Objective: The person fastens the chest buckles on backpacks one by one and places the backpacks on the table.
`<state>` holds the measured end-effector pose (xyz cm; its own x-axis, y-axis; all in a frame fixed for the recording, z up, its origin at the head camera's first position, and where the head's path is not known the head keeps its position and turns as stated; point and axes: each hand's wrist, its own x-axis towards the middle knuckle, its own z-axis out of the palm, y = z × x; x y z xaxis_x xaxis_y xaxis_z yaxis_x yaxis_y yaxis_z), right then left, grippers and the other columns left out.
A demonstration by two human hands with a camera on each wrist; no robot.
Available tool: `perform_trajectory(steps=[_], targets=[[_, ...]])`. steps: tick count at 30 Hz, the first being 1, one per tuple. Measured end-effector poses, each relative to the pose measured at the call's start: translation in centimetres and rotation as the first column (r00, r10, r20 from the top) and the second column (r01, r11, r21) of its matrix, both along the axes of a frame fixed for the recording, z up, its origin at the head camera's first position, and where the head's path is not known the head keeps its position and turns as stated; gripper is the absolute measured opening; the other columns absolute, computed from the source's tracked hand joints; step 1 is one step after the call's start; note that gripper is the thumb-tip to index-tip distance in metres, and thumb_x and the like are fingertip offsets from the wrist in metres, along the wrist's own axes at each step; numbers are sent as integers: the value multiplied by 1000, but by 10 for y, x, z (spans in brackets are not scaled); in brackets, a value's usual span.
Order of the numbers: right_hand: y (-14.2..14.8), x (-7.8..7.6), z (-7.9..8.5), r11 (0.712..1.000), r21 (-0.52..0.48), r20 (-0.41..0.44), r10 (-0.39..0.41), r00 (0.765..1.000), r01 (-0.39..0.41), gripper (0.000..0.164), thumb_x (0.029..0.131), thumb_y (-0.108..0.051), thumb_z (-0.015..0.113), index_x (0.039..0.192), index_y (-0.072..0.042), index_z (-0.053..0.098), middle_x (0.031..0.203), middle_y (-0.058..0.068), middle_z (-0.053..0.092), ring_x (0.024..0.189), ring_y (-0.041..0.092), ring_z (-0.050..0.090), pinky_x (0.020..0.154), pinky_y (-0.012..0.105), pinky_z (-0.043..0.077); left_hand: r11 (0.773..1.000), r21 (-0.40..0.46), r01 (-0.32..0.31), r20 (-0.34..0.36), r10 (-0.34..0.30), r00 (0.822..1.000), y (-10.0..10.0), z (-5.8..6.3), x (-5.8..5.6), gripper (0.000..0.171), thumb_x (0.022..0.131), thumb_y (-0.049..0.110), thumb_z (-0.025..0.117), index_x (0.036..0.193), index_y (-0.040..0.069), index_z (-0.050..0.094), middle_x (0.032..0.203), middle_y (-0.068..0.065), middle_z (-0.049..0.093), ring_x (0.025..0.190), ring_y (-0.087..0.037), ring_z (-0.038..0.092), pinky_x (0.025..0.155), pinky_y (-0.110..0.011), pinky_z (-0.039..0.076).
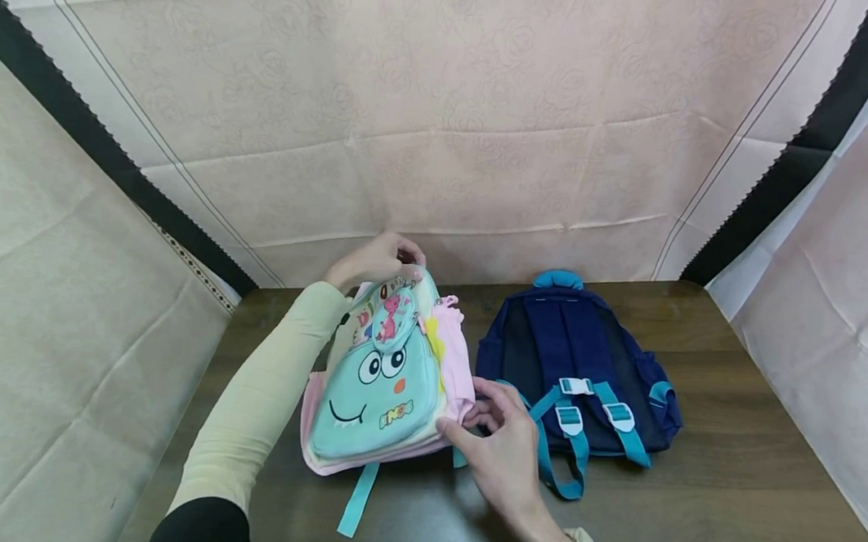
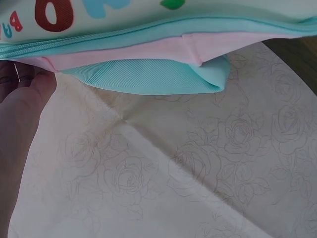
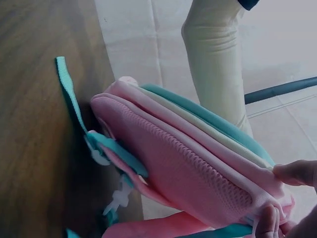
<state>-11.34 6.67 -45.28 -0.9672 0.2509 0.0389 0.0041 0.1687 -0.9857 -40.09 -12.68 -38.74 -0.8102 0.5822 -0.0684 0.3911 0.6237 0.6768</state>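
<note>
A mint-and-pink children's backpack [image 1: 376, 383] with a cartoon face leans back, its front toward me. At its top edge, my left hand [image 1: 380, 262] grips the fabric; in the left wrist view this hand [image 2: 25, 94] holds the pink border below the zip, its fingertips hidden. My right hand [image 1: 502, 446] pinches the bag's lower right corner. Seen from the right wrist, thumb and fingers [image 3: 294, 172] close on the pink corner, and the padded pink back [image 3: 163, 153] of the bag shows. A mint strap [image 1: 358, 500] hangs from the bottom onto the table.
A navy backpack [image 1: 576, 368] with light blue straps and white buckles lies to the right, close to my right hand. Both bags are on a dark wooden table [image 1: 747, 476]. Pale patterned cloth [image 1: 450, 100] hangs behind and along both sides.
</note>
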Motion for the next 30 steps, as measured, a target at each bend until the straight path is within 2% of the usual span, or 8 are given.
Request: perform_trajectory(steps=[6, 13, 20, 30], targets=[[0, -2, 10, 999, 39, -36, 3, 999, -2, 60, 81, -7, 96, 136, -3, 72, 124, 13, 66, 90, 17, 67, 86, 18, 61, 999, 41, -26, 18, 26, 1000, -4, 1, 0, 9, 103, 15, 72, 107, 9, 78, 106, -9, 75, 95, -24, 64, 86, -32, 54], [0, -4, 19, 997, 83, -60, 9, 998, -4, 58, 82, -9, 96, 135, -4, 73, 124, 12, 66, 90, 17, 66, 86, 14, 57, 995, 80, -57, 28, 55, 998, -9, 5, 1, 14, 104, 14, 73, 114, 6, 78, 115, -11, 75, 103, -25, 63, 92, -33, 52], [2, -5, 25, 995, 99, -88, 6, 996, 3, 58, 80, -7, 96, 133, -4, 74, 122, 11, 67, 90, 16, 66, 86, 17, 59, 990, 119, -81, 51, 75, 996, -9, 7, 0, 13, 103, 13, 74, 112, 6, 78, 107, -9, 71, 95, -23, 62, 87, -32, 52], [3, -5, 34, 991, 131, -133, 9, 991, 8, 59, 79, -7, 97, 134, -3, 75, 122, 11, 68, 90, 16, 65, 85, 18, 59, 988, 135, -80, 7, 80, 997, -6, 13, -1, 12, 103, 14, 73, 110, 6, 77, 101, -8, 71, 91, -23, 62, 82, -31, 51]])
